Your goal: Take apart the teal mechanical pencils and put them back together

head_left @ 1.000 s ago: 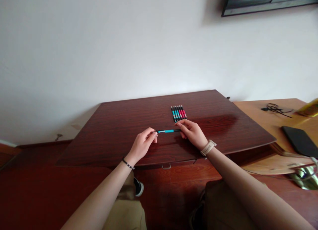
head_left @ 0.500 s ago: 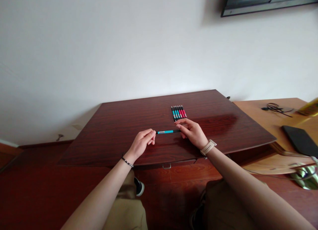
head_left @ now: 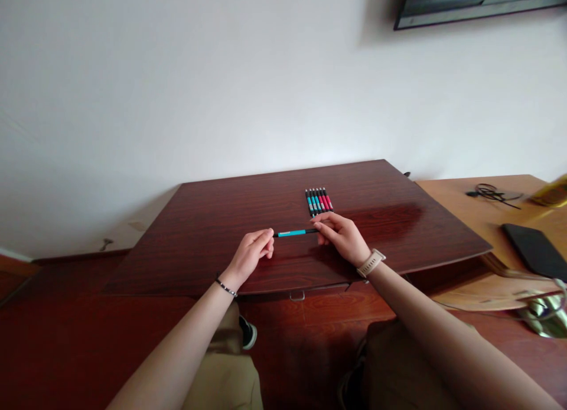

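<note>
A black pen with a blue middle (head_left: 292,233) is held level above the dark wooden table, one end in each hand. My left hand (head_left: 253,250) pinches its left end between thumb and fingers. At its right end, my right hand (head_left: 339,236) grips with thumb and fingertips; that tip is partly hidden. Just behind my right hand, a row of similar pens (head_left: 318,201) lies side by side on the table, some blue and some pink. The near ends of some of those pens are covered by my right fingers.
The dark table (head_left: 221,209) stands against a white wall. To its right is a lighter wooden desk (head_left: 460,203) with a black cable (head_left: 491,192), a flat black device (head_left: 534,250) and a yellow object (head_left: 551,192). A screen (head_left: 482,5) hangs at upper right.
The held pen has shifted slightly to the left, together with my left hand. My right hand has barely moved, and the row of pens stays in place.
</note>
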